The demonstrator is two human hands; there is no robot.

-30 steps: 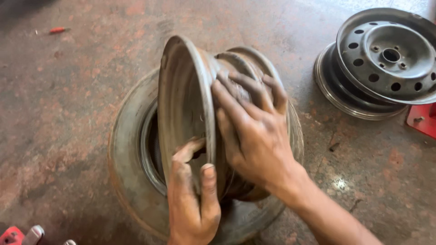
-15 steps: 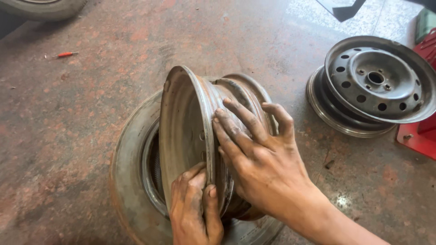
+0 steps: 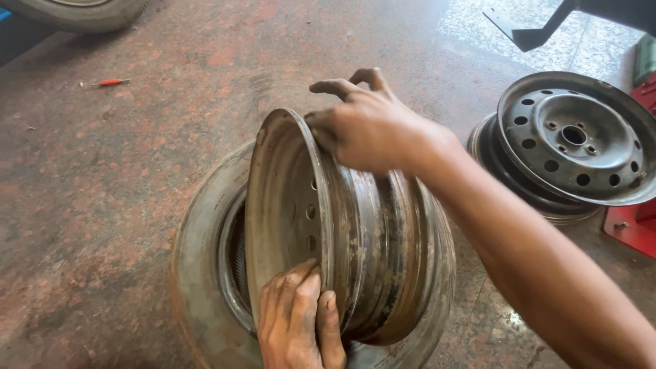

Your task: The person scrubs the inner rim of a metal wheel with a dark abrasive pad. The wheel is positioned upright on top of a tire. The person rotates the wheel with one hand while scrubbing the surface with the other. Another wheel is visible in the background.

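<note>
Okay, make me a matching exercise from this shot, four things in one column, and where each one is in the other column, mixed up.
Things:
1. left hand
2. right hand
3. red screwdriver
4. worn tyre

Places:
A. lying flat on the floor under the upright steel rim
B. gripping the rim's top edge
C. far off on the floor, upper left
D. holding the rim's lower near edge

Pairs: 1-D, 2-B, 3-C, 4-A
</note>
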